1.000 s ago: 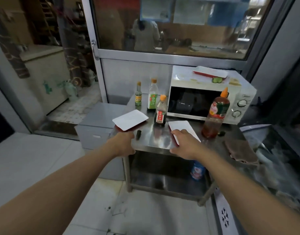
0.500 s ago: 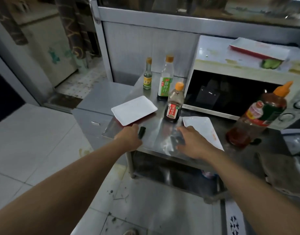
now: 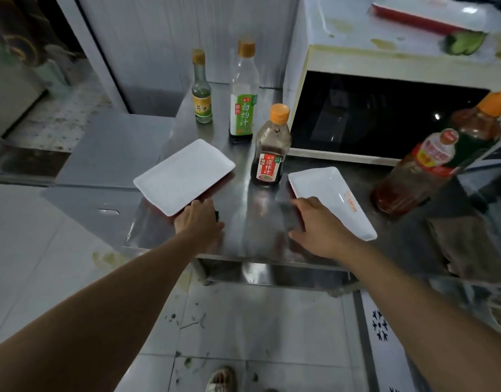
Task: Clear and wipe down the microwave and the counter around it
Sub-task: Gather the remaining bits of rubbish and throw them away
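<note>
Steel surface (image 3: 243,222) carries two white plates, three small bottles, a big sauce bottle and the microwave (image 3: 385,108) at the back right. The left plate (image 3: 184,176) lies just ahead of the left hand (image 3: 199,222), its long axis running from the near left up to the far right; the hand sits at the plate's near corner, fingers bent down over the edge, though I cannot tell whether they have hold of it yet. A small dark thing peeks out beside that hand, too hidden to name. The right plate (image 3: 332,200) lies just right of and ahead of the right hand (image 3: 318,224), its long axis running from far left to near right. That hand is spread, fingers fairly straight, resting at the plate's left edge and holding nothing that I can see.

Each plate is nearest to the hand on its own side, so each would be lifted from its near edge. The dark bottle with the red label (image 3: 269,148) stands between the plates, close to the right plate's far corner, and could be knocked. A third plate (image 3: 430,12) and some green bits (image 3: 464,42) sit on top of the stained microwave; the big sauce bottle (image 3: 439,154) stands in front of it, and a brown cloth (image 3: 470,250) lies at the right.
</note>
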`<state>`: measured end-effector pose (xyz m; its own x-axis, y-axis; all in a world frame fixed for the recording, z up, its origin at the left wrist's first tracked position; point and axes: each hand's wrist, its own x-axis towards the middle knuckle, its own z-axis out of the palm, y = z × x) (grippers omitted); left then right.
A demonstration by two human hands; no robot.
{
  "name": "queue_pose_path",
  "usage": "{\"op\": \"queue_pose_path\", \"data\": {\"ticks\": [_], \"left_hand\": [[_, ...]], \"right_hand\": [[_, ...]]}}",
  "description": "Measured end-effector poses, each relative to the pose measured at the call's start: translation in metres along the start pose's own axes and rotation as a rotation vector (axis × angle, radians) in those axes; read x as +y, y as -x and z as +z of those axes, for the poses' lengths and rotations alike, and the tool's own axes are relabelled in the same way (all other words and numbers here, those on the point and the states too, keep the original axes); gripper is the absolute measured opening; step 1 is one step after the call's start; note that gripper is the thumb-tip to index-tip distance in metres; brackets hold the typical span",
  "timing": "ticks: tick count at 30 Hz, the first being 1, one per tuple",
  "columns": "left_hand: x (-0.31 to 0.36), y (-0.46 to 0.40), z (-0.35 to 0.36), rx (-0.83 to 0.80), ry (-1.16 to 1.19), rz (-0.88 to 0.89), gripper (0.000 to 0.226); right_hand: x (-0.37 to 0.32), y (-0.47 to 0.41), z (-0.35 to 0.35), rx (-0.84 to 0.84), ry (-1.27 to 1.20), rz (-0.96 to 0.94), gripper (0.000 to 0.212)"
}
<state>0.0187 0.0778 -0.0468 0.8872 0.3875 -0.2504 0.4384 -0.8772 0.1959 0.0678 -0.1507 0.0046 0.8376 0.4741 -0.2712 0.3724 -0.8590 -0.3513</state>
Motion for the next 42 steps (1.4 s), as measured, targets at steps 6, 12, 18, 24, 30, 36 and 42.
{"op": "queue_pose_path", "data": {"ticks": [6,12,18,24,30,36,42], "left_hand": [[0.0,-0.008,0.005,-0.02,-0.044,0.116,0.017],[0.021,-0.008,-0.021,-0.062,-0.03,0.253,0.016],[0.082,0.002,-0.055,-0.065,0.021,0.419,0.026],[0.146,0.018,-0.071,-0.072,0.051,0.515,0.023],[0.204,0.022,-0.066,-0.058,0.051,0.583,0.023],[0.268,0.022,-0.047,-0.039,0.079,0.503,0.032],[0.314,0.03,-0.021,-0.034,0.108,0.383,0.023]], "right_hand": [[0.002,0.004,0.001,0.03,0.006,0.067,0.058],[0.006,0.022,-0.018,0.062,-0.006,0.182,0.059],[0.023,0.048,-0.051,0.122,-0.023,0.255,0.069],[0.059,0.077,-0.08,0.231,-0.071,0.307,0.066],[0.121,0.09,-0.106,0.252,-0.123,0.348,0.06],[0.199,0.08,-0.13,0.235,-0.123,0.298,0.042],[0.268,0.05,-0.13,0.129,-0.116,0.215,0.042]]}}
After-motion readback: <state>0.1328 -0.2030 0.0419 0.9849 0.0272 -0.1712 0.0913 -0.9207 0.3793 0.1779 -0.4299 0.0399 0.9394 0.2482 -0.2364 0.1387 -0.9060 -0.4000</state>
